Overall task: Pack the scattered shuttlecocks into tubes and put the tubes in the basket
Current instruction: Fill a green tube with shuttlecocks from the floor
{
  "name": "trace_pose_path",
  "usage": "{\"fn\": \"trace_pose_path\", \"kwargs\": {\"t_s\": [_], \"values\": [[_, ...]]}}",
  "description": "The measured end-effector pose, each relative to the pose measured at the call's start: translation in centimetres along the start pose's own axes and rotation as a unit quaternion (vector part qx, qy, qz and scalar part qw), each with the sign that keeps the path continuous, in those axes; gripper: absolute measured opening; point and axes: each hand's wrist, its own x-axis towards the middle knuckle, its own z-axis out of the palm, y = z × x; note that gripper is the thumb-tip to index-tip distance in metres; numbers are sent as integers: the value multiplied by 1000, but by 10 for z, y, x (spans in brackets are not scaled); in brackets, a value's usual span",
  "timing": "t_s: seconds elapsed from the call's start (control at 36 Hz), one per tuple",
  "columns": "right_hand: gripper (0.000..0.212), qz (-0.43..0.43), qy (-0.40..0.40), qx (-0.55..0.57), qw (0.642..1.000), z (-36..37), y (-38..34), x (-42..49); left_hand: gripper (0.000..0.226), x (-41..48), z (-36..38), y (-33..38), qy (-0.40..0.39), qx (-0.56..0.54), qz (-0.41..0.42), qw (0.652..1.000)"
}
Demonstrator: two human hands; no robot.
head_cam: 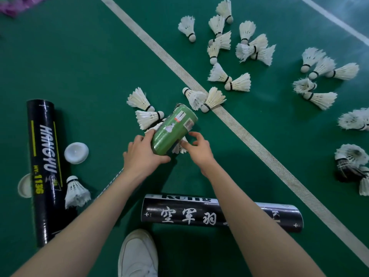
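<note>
Matte green court floor (79,66), a woven white line (179,70) across it. Two glossy black tubes (45,156) lie near. The left hand (142,154) curls its fingers round the tilted green tube (172,130). The right hand (198,151) is half-curled, thumb touching a feathered shuttlecock (179,149) at the tube's near end. Pinching? Can't tell. Scattered shuttlecocks (239,82) crowd the floor beyond.

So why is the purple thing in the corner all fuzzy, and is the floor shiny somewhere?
Head view: the purple thing at the top left edge is too blurred to identify; a pale hazy sheen lies on the green floor at top right; the green tube in the middle is sharp.
</note>
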Motion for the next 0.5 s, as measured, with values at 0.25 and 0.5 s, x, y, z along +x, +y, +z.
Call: {"fn": "trace_pose_path", "kwargs": {"t_s": [0.25, 0.5], "values": [[63, 65, -25, -14, 997, 9, -6, 3, 97, 0, -5, -5, 8, -86, -3, 996], [19, 104, 109, 258, 954, -1, 4, 10, 96, -4, 4, 2, -15, -85, 1, 996]]}}
